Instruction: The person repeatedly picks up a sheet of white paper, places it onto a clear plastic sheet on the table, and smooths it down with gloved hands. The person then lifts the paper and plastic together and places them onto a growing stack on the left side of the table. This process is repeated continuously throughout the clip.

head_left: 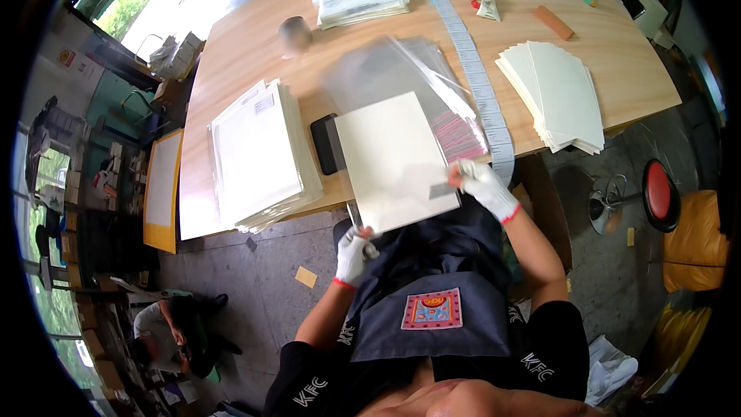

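Note:
A cream cardboard sheet point(394, 158) lies tilted over the near edge of the wooden table point(247, 54), partly inside a clear plastic sleeve point(386, 69). My left hand point(353, 253), in a white glove, pinches the sheet's near left corner. My right hand point(484, 184), also gloved, grips the sheet's right edge by a small grey label. Under the sheet lies a stack of clear bags with red printing point(459, 135).
A thick stack of bagged sheets point(258, 154) sits to the left, a black device point(324, 143) beside it. A pile of bare cream sheets point(556, 93) lies right. A long label strip point(471, 62) runs across the table. A red stool point(656, 193) stands right; a person point(166, 332) crouches lower left.

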Demonstrator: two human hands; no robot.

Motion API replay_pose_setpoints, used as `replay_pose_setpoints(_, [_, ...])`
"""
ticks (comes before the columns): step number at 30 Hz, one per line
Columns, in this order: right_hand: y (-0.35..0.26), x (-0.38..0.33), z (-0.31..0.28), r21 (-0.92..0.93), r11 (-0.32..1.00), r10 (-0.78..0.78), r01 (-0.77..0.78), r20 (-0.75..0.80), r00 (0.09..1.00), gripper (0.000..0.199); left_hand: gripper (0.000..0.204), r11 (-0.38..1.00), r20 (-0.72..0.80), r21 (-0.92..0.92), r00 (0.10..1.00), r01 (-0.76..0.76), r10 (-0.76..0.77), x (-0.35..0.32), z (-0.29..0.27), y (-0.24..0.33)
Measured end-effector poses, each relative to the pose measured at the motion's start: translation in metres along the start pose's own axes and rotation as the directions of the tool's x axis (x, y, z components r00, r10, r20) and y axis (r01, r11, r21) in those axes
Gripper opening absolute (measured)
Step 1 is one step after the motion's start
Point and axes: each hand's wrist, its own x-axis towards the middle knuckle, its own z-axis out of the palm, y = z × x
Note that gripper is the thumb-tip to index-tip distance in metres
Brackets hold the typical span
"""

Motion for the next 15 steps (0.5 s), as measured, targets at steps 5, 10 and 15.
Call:
replay_pose_setpoints(5, [-0.002,0.100,0.006,-0.346,0.937,0.039,-0.052,-0.044,0.998,0.014,0.017,0.996,-0.043,0.034,0.996,0.080,-0.079,-0.034,-0.014,-0.020])
replay_pose_setpoints(10, [-0.001,0.142,0.014,-0.735,0.675,-0.170,-0.063,-0.239,0.956,0.011,0.019,0.995,-0.020,0.076,0.998,0.063,-0.062,-0.038,-0.014,-0.022])
replay_pose_setpoints(15, [0.016,0.140,0.023,-0.818,0.561,-0.542,0.129,-0.245,0.804,0.019,0.019,0.998,0.014,0.042,0.999,0.036,-0.036,-0.040,-0.012,-0.018])
